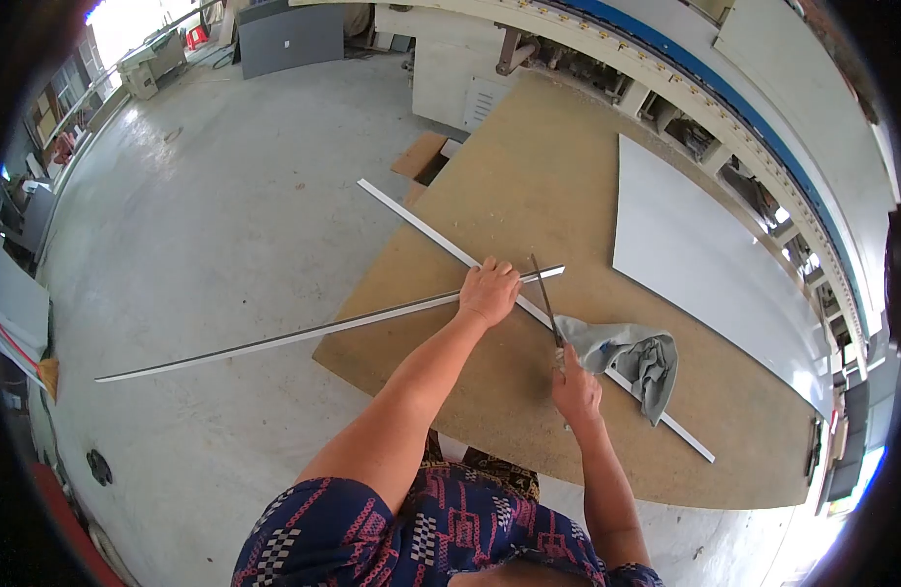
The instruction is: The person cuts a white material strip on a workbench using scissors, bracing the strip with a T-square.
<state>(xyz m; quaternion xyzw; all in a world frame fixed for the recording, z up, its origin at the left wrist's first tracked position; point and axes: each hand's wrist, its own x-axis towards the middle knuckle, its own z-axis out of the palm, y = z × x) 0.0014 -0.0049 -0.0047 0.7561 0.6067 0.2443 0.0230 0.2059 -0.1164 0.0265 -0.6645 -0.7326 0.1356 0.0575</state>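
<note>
My left hand (490, 292) is closed on a long, thin white strip (372, 317), pressing it down where it crosses a second white strip (421, 225). The held strip reaches far left past the board's edge, and its short right end shows beyond my fingers. My right hand (576, 389) grips a slim dark file (545, 298), whose blade points away from me and lies across the held strip near that end. A crumpled grey cloth (631, 360) lies over the second strip, just right of my right hand.
Both strips rest on a large brown board (539, 166). A shiny white sheet (705, 264) lies on its right side. Beyond stands a long machine (666, 68) with a blue stripe. An open cardboard box (421, 157) is by the board's left edge, on grey floor (216, 225).
</note>
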